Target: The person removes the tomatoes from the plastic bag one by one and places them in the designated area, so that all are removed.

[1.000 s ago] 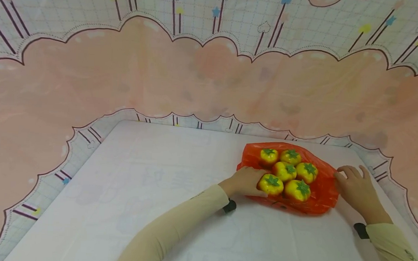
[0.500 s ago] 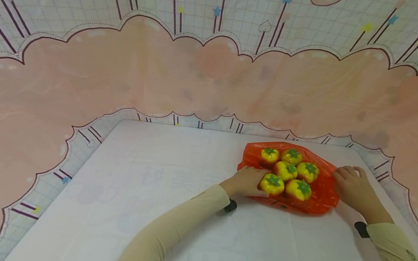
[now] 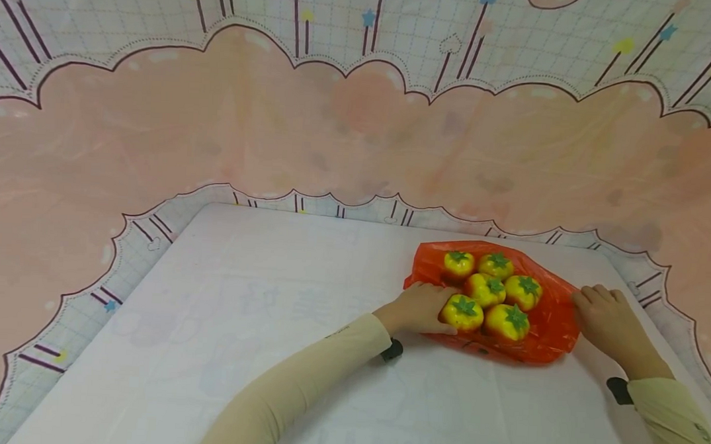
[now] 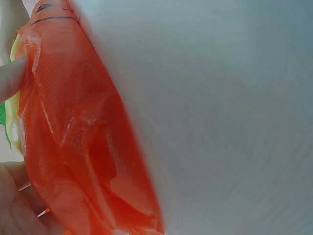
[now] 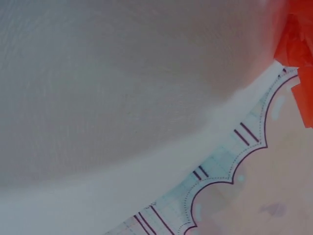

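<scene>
A red plastic bag [image 3: 550, 333] lies opened out at the right of the table in the head view. Several shiny yellow-red persimmons [image 3: 485, 290] with green star-shaped tops sit in it. My left hand [image 3: 421, 309] holds the bag's left side beside the front-left persimmon. In the left wrist view, the thumb [image 4: 10, 81] presses the red plastic and the other fingers bend below it. My right hand [image 3: 610, 326] grips the bag's right edge with curled fingers. The right wrist view shows a stretch of red plastic at top right, without the hand.
The white table [image 3: 239, 296] reaches far to the left of the bag. Behind it rises a pink-and-white patterned cloth [image 3: 335, 135], which also runs along the table's sides. The table's right edge is close to my right hand.
My right hand's fingers have curled in on the bag's right edge, and the hand has shifted slightly right, drawing that edge outward. My left hand and the persimmons stay nearly still.
</scene>
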Action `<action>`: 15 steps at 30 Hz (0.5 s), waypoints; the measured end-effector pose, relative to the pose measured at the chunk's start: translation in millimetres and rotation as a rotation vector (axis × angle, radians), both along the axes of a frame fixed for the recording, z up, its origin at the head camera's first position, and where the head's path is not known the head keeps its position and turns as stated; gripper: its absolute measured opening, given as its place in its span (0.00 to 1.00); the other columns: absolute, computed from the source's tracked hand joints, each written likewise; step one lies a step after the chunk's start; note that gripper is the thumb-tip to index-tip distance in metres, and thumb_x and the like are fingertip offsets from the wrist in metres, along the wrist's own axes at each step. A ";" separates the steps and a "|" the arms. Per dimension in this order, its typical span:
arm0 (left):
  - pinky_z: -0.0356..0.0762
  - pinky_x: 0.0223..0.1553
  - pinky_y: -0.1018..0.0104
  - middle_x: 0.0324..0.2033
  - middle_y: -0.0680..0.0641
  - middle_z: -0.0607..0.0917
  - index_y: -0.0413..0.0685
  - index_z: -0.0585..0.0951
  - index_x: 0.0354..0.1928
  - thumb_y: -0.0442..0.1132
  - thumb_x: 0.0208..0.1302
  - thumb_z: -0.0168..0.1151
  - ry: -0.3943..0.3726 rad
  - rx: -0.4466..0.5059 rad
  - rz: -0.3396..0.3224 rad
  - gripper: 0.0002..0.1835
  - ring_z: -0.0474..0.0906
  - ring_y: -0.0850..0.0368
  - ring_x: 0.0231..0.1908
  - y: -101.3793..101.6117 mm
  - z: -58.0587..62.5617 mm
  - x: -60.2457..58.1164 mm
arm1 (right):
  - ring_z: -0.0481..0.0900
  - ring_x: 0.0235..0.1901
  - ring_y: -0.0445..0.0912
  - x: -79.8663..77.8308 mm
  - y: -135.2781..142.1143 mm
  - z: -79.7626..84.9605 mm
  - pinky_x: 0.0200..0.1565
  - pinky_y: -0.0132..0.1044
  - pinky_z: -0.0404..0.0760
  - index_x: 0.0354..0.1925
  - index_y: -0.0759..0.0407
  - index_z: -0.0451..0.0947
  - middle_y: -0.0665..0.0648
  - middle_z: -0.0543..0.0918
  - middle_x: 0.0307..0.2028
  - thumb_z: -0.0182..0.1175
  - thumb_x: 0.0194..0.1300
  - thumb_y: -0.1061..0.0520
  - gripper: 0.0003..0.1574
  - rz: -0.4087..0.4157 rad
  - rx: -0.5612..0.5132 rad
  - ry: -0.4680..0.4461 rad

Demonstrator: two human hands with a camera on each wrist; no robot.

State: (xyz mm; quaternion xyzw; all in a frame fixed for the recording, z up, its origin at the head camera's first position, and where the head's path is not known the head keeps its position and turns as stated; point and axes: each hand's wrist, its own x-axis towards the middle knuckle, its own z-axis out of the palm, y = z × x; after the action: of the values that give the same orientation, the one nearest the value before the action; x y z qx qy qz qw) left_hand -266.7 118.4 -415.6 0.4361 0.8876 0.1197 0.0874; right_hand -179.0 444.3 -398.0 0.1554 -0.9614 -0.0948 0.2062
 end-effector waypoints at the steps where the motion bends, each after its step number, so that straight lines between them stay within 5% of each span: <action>1: 0.60 0.68 0.61 0.59 0.56 0.75 0.56 0.63 0.67 0.59 0.59 0.60 -0.004 0.002 0.000 0.36 0.70 0.60 0.60 0.3 -0.1 0.0 | 0.73 0.35 0.60 0.4 0.8 -0.3 0.39 0.58 0.73 0.33 0.68 0.74 0.65 0.79 0.30 0.69 0.40 0.68 0.18 0.003 -0.004 0.013; 15: 0.68 0.63 0.65 0.50 0.58 0.77 0.56 0.65 0.59 0.59 0.53 0.65 -0.063 0.099 0.037 0.34 0.73 0.64 0.50 3.3 0.5 0.5 | 0.72 0.35 0.59 0.2 1.1 2.5 0.39 0.58 0.72 0.34 0.67 0.73 0.64 0.77 0.30 0.67 0.45 0.66 0.16 -0.050 -0.088 -0.021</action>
State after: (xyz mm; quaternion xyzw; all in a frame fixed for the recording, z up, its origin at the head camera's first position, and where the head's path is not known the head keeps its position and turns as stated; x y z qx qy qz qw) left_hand -266.3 121.7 -415.1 0.4192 0.8854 0.1788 0.0914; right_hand -178.7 445.5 -395.5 0.1232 -0.9703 -0.0558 0.2003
